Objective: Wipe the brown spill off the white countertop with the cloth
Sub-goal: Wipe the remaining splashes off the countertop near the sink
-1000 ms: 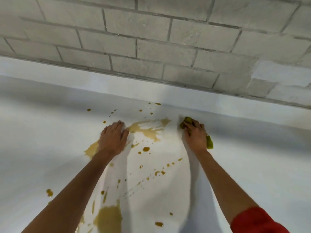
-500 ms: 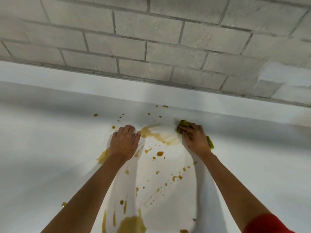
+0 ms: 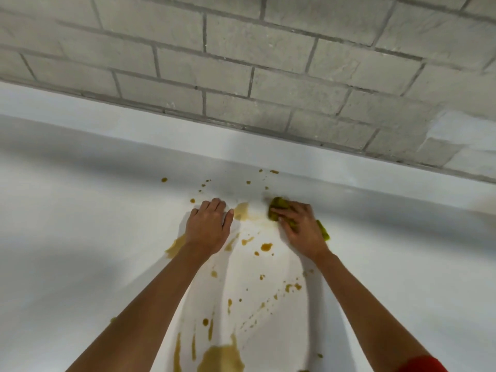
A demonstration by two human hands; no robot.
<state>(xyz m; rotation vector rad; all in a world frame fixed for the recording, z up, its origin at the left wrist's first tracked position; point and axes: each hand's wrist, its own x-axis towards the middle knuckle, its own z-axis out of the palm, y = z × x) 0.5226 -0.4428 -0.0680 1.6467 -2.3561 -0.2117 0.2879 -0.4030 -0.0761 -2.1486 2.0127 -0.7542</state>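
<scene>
A brown spill [image 3: 221, 358] lies spattered over the white countertop [image 3: 80, 251], with a puddle near the bottom edge, a patch [image 3: 241, 210] between my hands and drops toward the back. My right hand [image 3: 302, 229] presses a crumpled green cloth [image 3: 277, 206] flat on the counter just right of that patch; most of the cloth is hidden under the palm. My left hand [image 3: 210, 226] rests palm down on the counter, fingers curled, with nothing in it. A brown smear [image 3: 175, 245] shows beside its wrist.
A low white upstand [image 3: 349, 165] runs along the back of the counter under a grey brick wall [image 3: 241, 63]. Small brown drops [image 3: 273, 171] reach up to the upstand.
The cloth under my right hand has swept left across the brown streak between my hands, which has shrunk to a smaller patch. My left hand stays planted.
</scene>
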